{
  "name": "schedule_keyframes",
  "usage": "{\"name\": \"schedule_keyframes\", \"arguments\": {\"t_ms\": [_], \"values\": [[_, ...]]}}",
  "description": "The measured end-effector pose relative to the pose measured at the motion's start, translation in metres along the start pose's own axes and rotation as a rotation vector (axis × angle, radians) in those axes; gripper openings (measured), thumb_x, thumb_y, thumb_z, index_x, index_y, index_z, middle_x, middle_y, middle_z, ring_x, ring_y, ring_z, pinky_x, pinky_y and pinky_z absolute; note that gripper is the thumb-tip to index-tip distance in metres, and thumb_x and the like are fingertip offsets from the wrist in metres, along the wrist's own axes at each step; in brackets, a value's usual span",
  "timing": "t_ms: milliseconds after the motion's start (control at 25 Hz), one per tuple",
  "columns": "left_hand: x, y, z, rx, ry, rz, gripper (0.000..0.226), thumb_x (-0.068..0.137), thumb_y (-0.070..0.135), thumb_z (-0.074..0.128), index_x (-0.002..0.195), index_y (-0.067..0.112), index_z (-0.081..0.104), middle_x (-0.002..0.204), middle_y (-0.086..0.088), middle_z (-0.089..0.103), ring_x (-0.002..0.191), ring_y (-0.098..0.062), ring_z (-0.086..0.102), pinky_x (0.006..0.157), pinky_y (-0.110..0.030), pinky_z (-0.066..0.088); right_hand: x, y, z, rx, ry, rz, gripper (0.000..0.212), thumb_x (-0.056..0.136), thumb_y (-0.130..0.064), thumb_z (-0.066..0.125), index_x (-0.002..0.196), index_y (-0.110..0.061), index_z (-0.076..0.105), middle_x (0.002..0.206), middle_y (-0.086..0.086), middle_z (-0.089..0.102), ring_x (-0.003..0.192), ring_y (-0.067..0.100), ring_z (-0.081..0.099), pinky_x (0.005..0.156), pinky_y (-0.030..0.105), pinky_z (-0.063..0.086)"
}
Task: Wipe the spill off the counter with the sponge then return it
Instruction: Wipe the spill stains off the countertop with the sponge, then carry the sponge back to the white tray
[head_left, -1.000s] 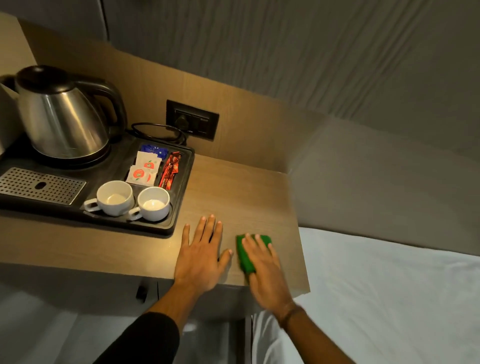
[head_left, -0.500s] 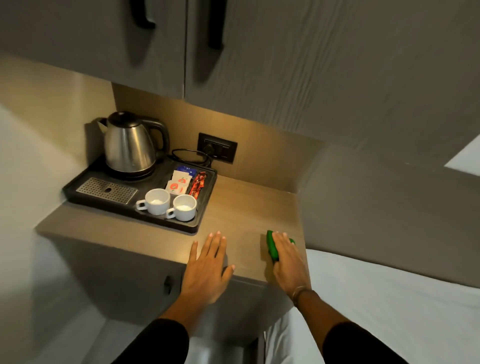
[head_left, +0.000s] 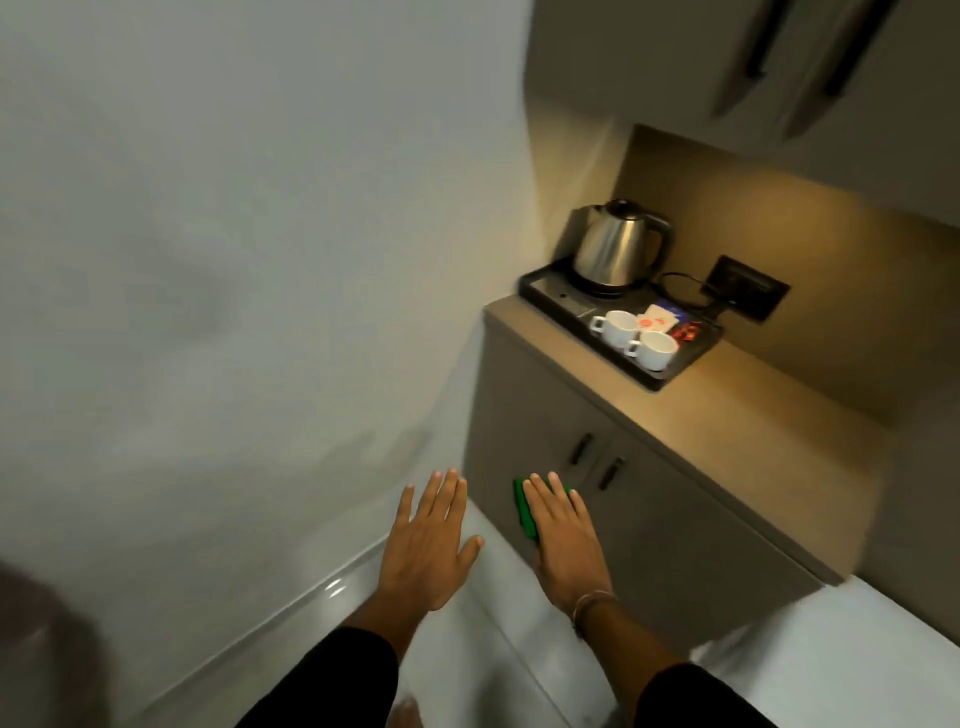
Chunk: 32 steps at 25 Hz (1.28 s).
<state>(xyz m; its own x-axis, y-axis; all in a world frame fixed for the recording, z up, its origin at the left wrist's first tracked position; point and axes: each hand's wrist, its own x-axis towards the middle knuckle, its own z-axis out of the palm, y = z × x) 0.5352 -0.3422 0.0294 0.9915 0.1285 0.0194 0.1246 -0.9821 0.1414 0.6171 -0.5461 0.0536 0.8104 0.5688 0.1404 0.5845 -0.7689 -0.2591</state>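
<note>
A green sponge (head_left: 523, 506) sits under the palm of my right hand (head_left: 563, 532), which holds it in the air in front of the lower cabinet doors, well below the counter (head_left: 727, 415). Only the sponge's left edge shows past the fingers. My left hand (head_left: 428, 540) hovers flat beside it with fingers spread and nothing in it. The wooden counter top lies to the upper right; no spill is visible on it from here.
A black tray (head_left: 660, 382) on the counter carries a steel kettle (head_left: 618, 249), two white cups (head_left: 636, 338) and sachets. A wall socket (head_left: 748, 295) is behind it. Upper cabinets hang above. A pale wall fills the left; white floor lies below.
Both hands have come off the counter, the right one taking the sponge with it. The view has pulled back and swung left, so the counter now sits far up and right.
</note>
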Motion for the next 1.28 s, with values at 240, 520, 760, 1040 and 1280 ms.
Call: {"name": "schedule_keyframes", "arguments": {"t_ms": [240,520,760,1040,1280], "values": [[-0.16,-0.128,-0.02,0.047,0.017,-0.357,0.082,0.109,0.063,0.024,0.165,0.013,-0.007,0.176,-0.009,-0.008,0.16,-0.029,-0.011,0.124,-0.053,-0.012,-0.011,-0.179,0.061,0.119,-0.054,-0.304,0.082,0.09,0.008,0.049,0.161,-0.021,0.021,0.169,-0.001,0.027,0.159,0.022,0.009,0.13,0.042,0.008],[-0.326,-0.252,-0.037,0.02,0.001,-0.696,0.082,0.108,0.065,0.028,0.166,0.013,0.002,0.176,-0.01,0.0,0.16,-0.031,-0.005,0.129,-0.056,-0.002,-0.046,-0.382,0.131,0.141,-0.179,-0.612,0.087,0.087,0.007,0.054,0.161,-0.02,0.019,0.17,0.0,0.024,0.159,0.021,0.006,0.129,0.039,0.004],[-0.439,-0.367,-0.041,0.041,-0.07,-0.867,0.084,0.106,0.068,0.02,0.166,0.015,-0.007,0.175,-0.01,-0.011,0.159,-0.033,-0.013,0.128,-0.058,-0.006,-0.072,-0.546,0.186,0.116,-0.302,-0.719,0.082,0.097,-0.016,0.064,0.162,-0.026,0.015,0.171,-0.001,0.019,0.159,0.023,0.007,0.127,0.04,0.002],[-0.48,-0.463,-0.014,0.036,-0.061,-0.871,0.082,0.108,0.065,0.02,0.164,0.013,-0.009,0.169,-0.012,-0.022,0.148,-0.032,-0.036,0.125,-0.053,-0.016,-0.06,-0.649,0.256,0.011,-0.403,-0.754,0.07,0.105,-0.017,0.05,0.162,-0.024,0.01,0.173,-0.001,0.009,0.157,0.02,-0.007,0.122,0.039,-0.011],[-0.487,-0.483,0.012,-0.031,-0.088,-0.86,0.083,0.108,0.065,0.024,0.165,0.013,-0.006,0.172,-0.014,-0.016,0.153,-0.034,-0.03,0.127,-0.054,-0.011,-0.063,-0.661,0.294,-0.14,-0.607,-0.709,0.075,0.107,-0.031,0.044,0.162,-0.021,-0.006,0.172,0.0,-0.013,0.158,0.027,-0.014,0.126,0.047,-0.009]]}}
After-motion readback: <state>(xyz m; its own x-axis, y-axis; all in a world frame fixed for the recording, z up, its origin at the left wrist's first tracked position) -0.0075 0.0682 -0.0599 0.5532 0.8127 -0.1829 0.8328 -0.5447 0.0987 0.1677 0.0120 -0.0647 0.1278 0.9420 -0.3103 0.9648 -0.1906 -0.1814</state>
